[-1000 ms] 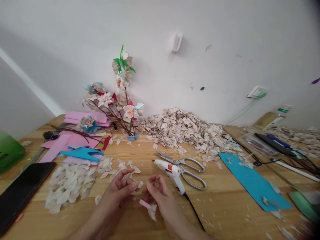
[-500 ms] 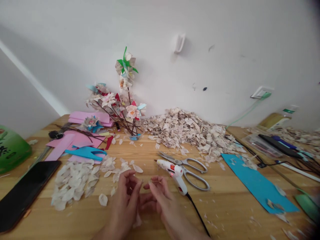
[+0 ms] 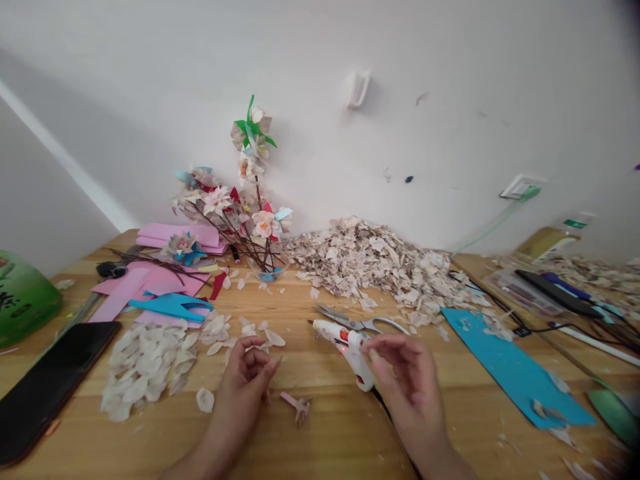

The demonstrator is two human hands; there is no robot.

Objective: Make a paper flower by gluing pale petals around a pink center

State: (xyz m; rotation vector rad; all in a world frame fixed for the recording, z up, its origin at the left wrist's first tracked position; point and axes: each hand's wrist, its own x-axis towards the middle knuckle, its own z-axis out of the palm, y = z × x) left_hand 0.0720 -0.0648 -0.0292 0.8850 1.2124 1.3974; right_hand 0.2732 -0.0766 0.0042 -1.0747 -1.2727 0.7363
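Note:
My left hand (image 3: 247,380) hovers near the table's front, fingers loosely curled and thumb stretched out, with nothing visible in it. Just right of it, a small dried-petal flower with a pink paper strip (image 3: 300,408) lies on the wood. My right hand (image 3: 411,387) is held curved beside the white glue gun (image 3: 356,357), thumb and forefinger slightly apart at its rear end. Whether they touch it I cannot tell. Behind the gun lie metal scissors (image 3: 345,319), their handles partly covered by my right hand.
Loose pale petals (image 3: 150,363) lie at left, near a black phone (image 3: 55,387) and pink and blue paper pieces (image 3: 170,305). Flowers on twigs (image 3: 260,223) stand at the back beside a petal heap (image 3: 370,260). A blue sheet (image 3: 515,363) lies at right. The gun's cord runs forward.
My hands have moved apart. The right one has shifted right to the glue gun, while the left has moved little. The small flower with the pink strip now shows on the table between them.

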